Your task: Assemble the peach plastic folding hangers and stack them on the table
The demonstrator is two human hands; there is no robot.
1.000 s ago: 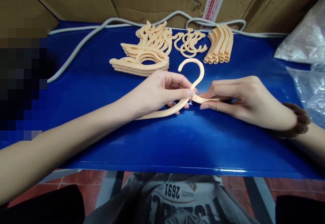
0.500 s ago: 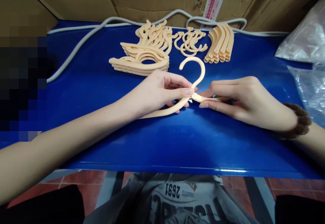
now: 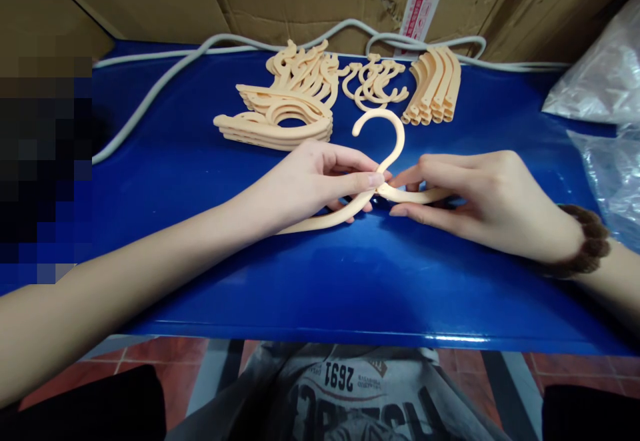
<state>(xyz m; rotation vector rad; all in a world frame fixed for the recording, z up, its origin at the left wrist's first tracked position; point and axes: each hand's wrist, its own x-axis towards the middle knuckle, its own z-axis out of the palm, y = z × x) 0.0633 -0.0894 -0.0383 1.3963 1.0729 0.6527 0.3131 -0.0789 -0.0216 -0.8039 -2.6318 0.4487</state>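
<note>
Between my hands is a cream plastic clothes hanger, its hook (image 3: 399, 137) curving up and opening left. My left hand (image 3: 307, 177) pinches the hanger at the base of the hook, thumb on top. The left hanger arm (image 3: 336, 219) runs down-left beneath that hand, its far end hidden. My right hand (image 3: 487, 194) is closed round the right hanger arm (image 3: 417, 196), with thumb below and index finger above. This arm meets the joint by my left thumb; its outer end is hidden in the right palm.
Behind lie stacked folded hangers (image 3: 280, 131), a heap of hanger pieces (image 3: 305, 71), loose hooks (image 3: 373, 84) and a row of curved arms (image 3: 435, 87). A white cable (image 3: 160, 87) crosses the blue table (image 3: 300, 287). Plastic bags (image 3: 595, 74) sit at right, cardboard (image 3: 300, 1) behind.
My right hand's thumb and index finger have parted slightly and shifted a little, baring more of the right hanger arm. My left hand and the hook have hardly moved.
</note>
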